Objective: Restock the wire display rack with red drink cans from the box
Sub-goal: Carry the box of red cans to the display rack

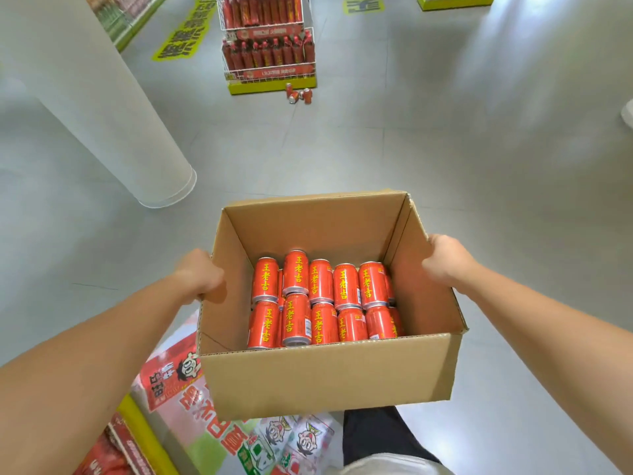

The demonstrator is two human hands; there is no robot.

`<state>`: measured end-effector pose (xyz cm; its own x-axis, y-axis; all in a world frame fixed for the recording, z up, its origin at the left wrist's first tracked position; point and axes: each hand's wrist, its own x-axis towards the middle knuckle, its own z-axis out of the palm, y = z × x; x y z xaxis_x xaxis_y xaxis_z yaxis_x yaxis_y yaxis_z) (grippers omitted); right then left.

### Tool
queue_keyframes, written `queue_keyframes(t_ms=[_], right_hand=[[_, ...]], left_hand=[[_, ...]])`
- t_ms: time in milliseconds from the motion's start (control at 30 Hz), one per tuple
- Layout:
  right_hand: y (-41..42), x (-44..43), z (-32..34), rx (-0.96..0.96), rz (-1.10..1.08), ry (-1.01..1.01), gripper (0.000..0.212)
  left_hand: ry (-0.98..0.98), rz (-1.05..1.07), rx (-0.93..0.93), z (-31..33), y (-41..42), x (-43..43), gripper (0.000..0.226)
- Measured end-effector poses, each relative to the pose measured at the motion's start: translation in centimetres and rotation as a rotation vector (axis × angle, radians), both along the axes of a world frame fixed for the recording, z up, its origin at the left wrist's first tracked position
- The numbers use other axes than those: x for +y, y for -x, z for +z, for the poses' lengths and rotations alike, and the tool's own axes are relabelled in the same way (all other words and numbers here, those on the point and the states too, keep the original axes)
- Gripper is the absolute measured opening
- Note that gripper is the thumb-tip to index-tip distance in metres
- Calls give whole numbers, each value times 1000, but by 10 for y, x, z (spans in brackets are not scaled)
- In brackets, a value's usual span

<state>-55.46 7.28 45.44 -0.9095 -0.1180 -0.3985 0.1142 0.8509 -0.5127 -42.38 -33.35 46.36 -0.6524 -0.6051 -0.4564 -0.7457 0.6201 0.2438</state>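
Observation:
I hold an open cardboard box point(329, 375) in front of me, above the floor. My left hand point(200, 274) grips its left wall and my right hand point(445, 260) grips its right wall. Several red drink cans point(322, 299) with yellow lettering lie on their sides in the box's near half. Far ahead stands the white wire display rack point(267, 39) on a yellow base, its tiers full of red bottles. A few loose red cans point(299, 94) sit on the floor at the rack's front right corner.
A thick white column point(102, 108) rises at the left. Printed red and green product packs point(219, 423) on a yellow-edged display lie below the box at the lower left. Yellow floor stickers point(185, 32) mark the grey floor near the rack. My dark trouser leg point(376, 437) shows below.

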Motion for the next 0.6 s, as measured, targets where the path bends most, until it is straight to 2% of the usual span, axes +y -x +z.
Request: queue_keyframes(t_ms=[133, 267, 367, 600], right_hand=[[100, -58, 0, -4, 63, 22, 35], [191, -110, 7, 3, 95, 34, 33], [258, -149, 14, 17, 118, 29, 26], [427, -253, 17, -1, 144, 24, 28]], left_hand=[[5, 52, -30, 3, 71, -45, 2], [10, 94, 19, 14, 146, -88, 1], [7, 121, 63, 20, 208, -127, 7], [-70, 136, 103, 3, 365, -242, 7]])
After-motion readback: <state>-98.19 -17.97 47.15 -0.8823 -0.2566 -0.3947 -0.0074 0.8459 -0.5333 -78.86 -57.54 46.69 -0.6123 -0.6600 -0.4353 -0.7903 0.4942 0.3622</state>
